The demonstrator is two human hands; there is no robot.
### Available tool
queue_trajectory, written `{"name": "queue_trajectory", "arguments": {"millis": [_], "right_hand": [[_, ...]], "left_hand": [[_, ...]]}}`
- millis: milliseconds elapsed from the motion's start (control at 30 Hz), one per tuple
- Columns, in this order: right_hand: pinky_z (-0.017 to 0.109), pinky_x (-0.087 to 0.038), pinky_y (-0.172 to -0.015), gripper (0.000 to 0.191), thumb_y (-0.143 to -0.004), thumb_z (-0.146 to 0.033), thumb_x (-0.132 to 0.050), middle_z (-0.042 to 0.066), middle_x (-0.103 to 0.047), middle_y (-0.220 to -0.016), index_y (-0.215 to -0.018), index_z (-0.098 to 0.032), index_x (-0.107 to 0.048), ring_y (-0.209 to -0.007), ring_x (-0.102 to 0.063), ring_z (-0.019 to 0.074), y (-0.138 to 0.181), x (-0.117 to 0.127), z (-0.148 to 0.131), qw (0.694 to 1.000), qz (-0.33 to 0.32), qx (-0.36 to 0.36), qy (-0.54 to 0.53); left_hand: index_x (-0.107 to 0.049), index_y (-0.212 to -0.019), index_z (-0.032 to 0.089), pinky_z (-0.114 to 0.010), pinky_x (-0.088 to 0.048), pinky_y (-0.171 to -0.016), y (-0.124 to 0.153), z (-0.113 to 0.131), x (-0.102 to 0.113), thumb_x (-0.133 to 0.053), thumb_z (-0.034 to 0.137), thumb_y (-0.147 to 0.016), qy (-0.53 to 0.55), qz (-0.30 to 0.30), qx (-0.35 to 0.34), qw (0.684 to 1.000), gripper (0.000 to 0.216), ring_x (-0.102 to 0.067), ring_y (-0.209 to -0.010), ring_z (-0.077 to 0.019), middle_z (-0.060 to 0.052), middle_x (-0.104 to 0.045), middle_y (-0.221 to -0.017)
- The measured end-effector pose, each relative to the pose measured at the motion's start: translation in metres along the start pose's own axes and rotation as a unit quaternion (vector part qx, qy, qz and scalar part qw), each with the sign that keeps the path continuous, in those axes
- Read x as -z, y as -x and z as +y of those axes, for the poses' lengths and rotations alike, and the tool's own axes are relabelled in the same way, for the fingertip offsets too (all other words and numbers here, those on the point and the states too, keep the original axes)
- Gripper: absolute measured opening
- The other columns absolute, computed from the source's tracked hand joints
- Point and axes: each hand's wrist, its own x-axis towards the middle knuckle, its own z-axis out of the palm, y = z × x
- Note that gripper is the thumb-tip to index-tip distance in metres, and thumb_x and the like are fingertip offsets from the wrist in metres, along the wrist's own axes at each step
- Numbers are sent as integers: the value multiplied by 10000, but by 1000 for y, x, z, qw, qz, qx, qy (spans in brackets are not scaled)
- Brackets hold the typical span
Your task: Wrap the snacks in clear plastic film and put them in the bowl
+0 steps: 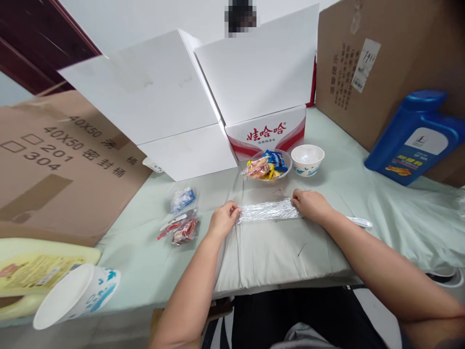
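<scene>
A crumpled strip of clear plastic wrap [268, 211] lies stretched across the pale green cloth. My left hand [223, 219] pinches its left end with closed fingers. Its right end is gripped by my right hand [311, 205], fingers curled shut. Just behind the wrap stands a small bowl of wrapped snacks [268, 166], and beside it an empty white bowl [307, 159]. Loose snack packets [180, 229] lie to the left of my left hand.
An open white carton [267, 132] with red print stands at the back. Cardboard boxes [61, 165] flank both sides. A blue jug [414, 138] leans at the right. A yellow jug [32, 271] and a paper cup [74, 296] lie at the near left. A white utensil [359, 222] pokes out by my right forearm.
</scene>
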Motion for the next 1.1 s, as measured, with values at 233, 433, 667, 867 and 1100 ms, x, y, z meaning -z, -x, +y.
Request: {"name": "queue_trajectory", "arguments": {"millis": [233, 433, 667, 867, 1100], "right_hand": [[324, -408, -728, 302, -910, -418, -509, 138, -638, -1042, -1039, -165, -612, -951, -595, 264, -1, -5, 1, 997, 74, 6, 15], [341, -379, -870, 226, -901, -333, -550, 140, -610, -1001, -959, -148, -664, -978, -536, 264, -2, -5, 3, 994, 87, 64, 24], [344, -371, -908, 306, -944, -343, -478, 142, -621, -1054, -1058, -116, -650, -1007, -517, 264, -1, -3, 0, 991, 106, 78, -34], [339, -369, -894, 181, -864, -307, -601, 120, -627, -989, -903, -150, -683, -979, -517, 261, -2, -7, -3, 989, 81, 120, -32], [276, -389, -701, 102, -850, -210, -523, 72, -659, -832, -838, -169, -616, -785, -578, 193, 9, 6, -2, 989, 46, 101, -99]], "left_hand": [[-636, -797, 217, -260, -390, -637, 3, 10, 4, -569, 313, -834, -118, 38, -1, 992, 123, -610, -737, -181, -30, -676, -785], [-631, -837, 220, -278, -400, -649, 1, 3, 11, -629, 296, -788, -148, 123, 78, 978, 90, -621, -776, -206, -49, -678, -866], [-630, -808, 228, -281, -397, -675, 0, 2, 13, -604, 278, -802, -144, 89, 81, 982, 56, -623, -805, -212, -44, -688, -865], [-640, -830, 231, -292, -419, -707, -3, -5, 16, -602, 302, -802, -130, 89, 73, 985, 86, -623, -814, -218, -41, -681, -852], [-645, -974, 181, -348, -461, -828, 2, -7, 25, -558, 205, -811, -155, 239, 30, 958, 186, -611, -907, -241, -107, -612, -1027]]}}
